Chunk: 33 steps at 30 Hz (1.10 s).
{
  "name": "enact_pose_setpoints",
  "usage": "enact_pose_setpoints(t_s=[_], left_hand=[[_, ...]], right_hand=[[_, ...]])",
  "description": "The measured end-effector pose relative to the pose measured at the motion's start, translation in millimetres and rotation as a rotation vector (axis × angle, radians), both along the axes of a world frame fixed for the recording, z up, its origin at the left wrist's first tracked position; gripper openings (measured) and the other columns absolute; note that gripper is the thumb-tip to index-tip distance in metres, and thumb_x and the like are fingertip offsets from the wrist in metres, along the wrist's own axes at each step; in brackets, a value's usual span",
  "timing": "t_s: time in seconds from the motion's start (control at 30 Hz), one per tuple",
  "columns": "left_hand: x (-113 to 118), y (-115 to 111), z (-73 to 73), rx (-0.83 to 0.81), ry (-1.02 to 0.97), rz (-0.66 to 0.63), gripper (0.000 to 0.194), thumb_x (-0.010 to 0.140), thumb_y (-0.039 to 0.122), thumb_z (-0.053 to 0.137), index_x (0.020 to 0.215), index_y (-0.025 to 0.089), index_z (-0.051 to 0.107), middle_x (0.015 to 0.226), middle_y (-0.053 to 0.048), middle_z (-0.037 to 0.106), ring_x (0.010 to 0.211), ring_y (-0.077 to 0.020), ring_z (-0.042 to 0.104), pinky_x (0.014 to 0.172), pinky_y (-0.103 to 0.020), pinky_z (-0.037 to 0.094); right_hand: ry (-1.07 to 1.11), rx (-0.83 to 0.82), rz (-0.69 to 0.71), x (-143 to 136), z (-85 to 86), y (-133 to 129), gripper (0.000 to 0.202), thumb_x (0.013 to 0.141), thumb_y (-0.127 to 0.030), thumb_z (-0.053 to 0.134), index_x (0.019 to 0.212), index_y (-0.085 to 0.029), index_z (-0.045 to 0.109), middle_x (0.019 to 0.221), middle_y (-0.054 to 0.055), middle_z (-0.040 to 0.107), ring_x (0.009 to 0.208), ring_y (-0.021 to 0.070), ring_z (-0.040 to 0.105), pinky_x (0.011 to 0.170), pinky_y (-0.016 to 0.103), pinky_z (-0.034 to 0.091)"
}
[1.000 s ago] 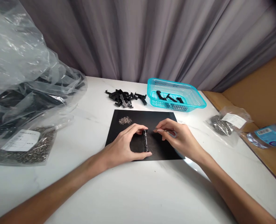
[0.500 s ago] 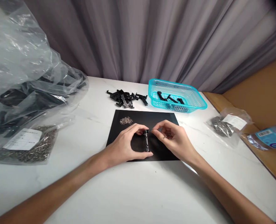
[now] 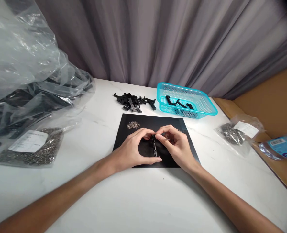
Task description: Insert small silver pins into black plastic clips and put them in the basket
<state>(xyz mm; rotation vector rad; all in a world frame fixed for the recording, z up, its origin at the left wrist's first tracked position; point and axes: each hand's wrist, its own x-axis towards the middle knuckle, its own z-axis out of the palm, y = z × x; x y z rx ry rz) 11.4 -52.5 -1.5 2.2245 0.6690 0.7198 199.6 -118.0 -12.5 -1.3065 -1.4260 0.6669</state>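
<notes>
My left hand (image 3: 131,149) grips a slim black plastic part (image 3: 154,147) lengthwise, thumb at its near end and fingers at its far end. Closed in a pinch, my right hand (image 3: 177,144) has its fingertips at the far end of that part; whatever small thing they hold is hidden. Both hands are over a black mat (image 3: 126,136). On the mat's far left lies a heap of small shiny metal pieces (image 3: 133,125). A second little heap of metal pieces (image 3: 178,130) shows partly behind my right hand.
Several black plastic parts (image 3: 133,102) are piled beyond the mat. A blue basket (image 3: 210,110) at the back right holds a few more. Clear bags of metal pieces lie left (image 3: 46,152) and right (image 3: 233,134). A large plastic bag (image 3: 60,77) fills the far left.
My right hand has moved left, so its fingertips now meet the far end of the black plastic part. The second heap has come into view. The whole view has shifted slightly.
</notes>
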Motion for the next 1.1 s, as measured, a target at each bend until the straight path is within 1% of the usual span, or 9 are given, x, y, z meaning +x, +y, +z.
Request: enact_pose_setpoints(t_s=[0.1, 0.27, 0.57, 0.7, 0.77, 0.83, 0.93, 1.0, 1.1], left_hand=[[0, 0, -1.0, -0.005, 0.003, -0.001, 0.058, 0.068, 0.045, 0.090, 0.114, 0.022, 0.061, 0.105, -0.005, 0.067, 0.099, -0.0247, 0.065, 0.091, -0.041, 0.056], [1, 0, -2.5, -0.009, 0.000, -0.004, 0.059, 0.068, 0.044, 0.090, 0.113, 0.020, 0.060, 0.105, -0.005, 0.066, 0.099, -0.0240, 0.064, 0.091, -0.041, 0.055], [0, -1, 0.9, -0.008, 0.042, 0.011, 0.055, 0.067, 0.041, 0.091, 0.108, 0.020, 0.061, 0.101, -0.003, 0.063, 0.096, -0.0238, 0.064, 0.088, -0.039, 0.055], [0, -1, 0.2, -0.021, 0.062, 0.015, 0.056, 0.066, 0.040, 0.092, 0.109, 0.021, 0.061, 0.101, -0.002, 0.063, 0.096, -0.0232, 0.064, 0.088, -0.039, 0.055], [0, -1, -0.2, -0.017, 0.047, 0.001, 0.055, 0.067, 0.037, 0.092, 0.110, 0.021, 0.062, 0.102, -0.001, 0.064, 0.097, -0.0221, 0.064, 0.089, -0.038, 0.055], [-1, -2, -0.4, -0.005, 0.016, -0.013, 0.055, 0.067, 0.033, 0.092, 0.112, 0.020, 0.063, 0.102, -0.001, 0.065, 0.097, -0.0208, 0.064, 0.089, -0.036, 0.054], [-1, -1, -0.2, -0.004, -0.022, -0.013, 0.056, 0.065, 0.030, 0.093, 0.112, 0.019, 0.064, 0.101, -0.001, 0.066, 0.095, -0.0200, 0.064, 0.088, -0.035, 0.054], [-2, 0, 0.0, -0.027, -0.030, -0.005, 0.056, 0.064, 0.030, 0.093, 0.111, 0.018, 0.064, 0.102, -0.002, 0.067, 0.095, -0.0203, 0.064, 0.087, -0.035, 0.054], [-2, 1, 0.1, -0.079, -0.027, 0.000, 0.056, 0.064, 0.032, 0.093, 0.109, 0.019, 0.065, 0.103, -0.003, 0.068, 0.096, -0.0210, 0.064, 0.087, -0.037, 0.054]], right_hand=[[-0.011, 0.004, 0.000, 0, -0.2, 1, 0.014, 0.095, -0.036, 0.067, 0.093, -0.022, 0.070, 0.098, 0.005, 0.067, 0.079, 0.0181, 0.060, 0.064, 0.030, 0.047], [-0.069, 0.042, -0.009, -1, 0.5, 0, 0.010, 0.096, -0.030, 0.065, 0.093, -0.022, 0.070, 0.098, 0.005, 0.066, 0.075, 0.0163, 0.057, 0.061, 0.030, 0.045], [-0.368, 0.180, -0.067, -6, -4.9, -5, 0.007, 0.100, -0.022, 0.060, 0.098, -0.024, 0.067, 0.101, 0.005, 0.066, 0.073, 0.0157, 0.059, 0.064, 0.031, 0.051], [-0.461, 0.220, -0.046, -3, -4.1, -6, 0.012, 0.101, -0.021, 0.059, 0.101, -0.023, 0.070, 0.102, 0.006, 0.068, 0.079, 0.0157, 0.064, 0.064, 0.030, 0.054], [-0.502, 0.255, -0.047, -2, -3.5, -8, 0.015, 0.102, -0.020, 0.057, 0.101, -0.023, 0.072, 0.101, 0.006, 0.069, 0.079, 0.0158, 0.065, 0.062, 0.030, 0.053], [-0.504, 0.296, -0.061, -3, -3.9, -11, 0.018, 0.102, -0.018, 0.057, 0.101, -0.022, 0.075, 0.100, 0.006, 0.070, 0.073, 0.0145, 0.064, 0.058, 0.029, 0.051], [-0.436, 0.299, -0.047, -5, -5.2, -16, 0.020, 0.102, -0.016, 0.058, 0.106, -0.021, 0.077, 0.106, 0.007, 0.070, 0.062, 0.0111, 0.056, 0.054, 0.031, 0.049], [-0.369, 0.268, -0.011, -6, -5.2, -17, 0.020, 0.100, -0.016, 0.060, 0.109, -0.022, 0.077, 0.110, 0.007, 0.069, 0.061, 0.0106, 0.052, 0.054, 0.031, 0.049], [-0.266, 0.211, 0.035, -4, -3.3, -15, 0.020, 0.098, -0.017, 0.065, 0.108, -0.025, 0.079, 0.112, 0.006, 0.066, 0.065, 0.0112, 0.053, 0.056, 0.030, 0.049]])
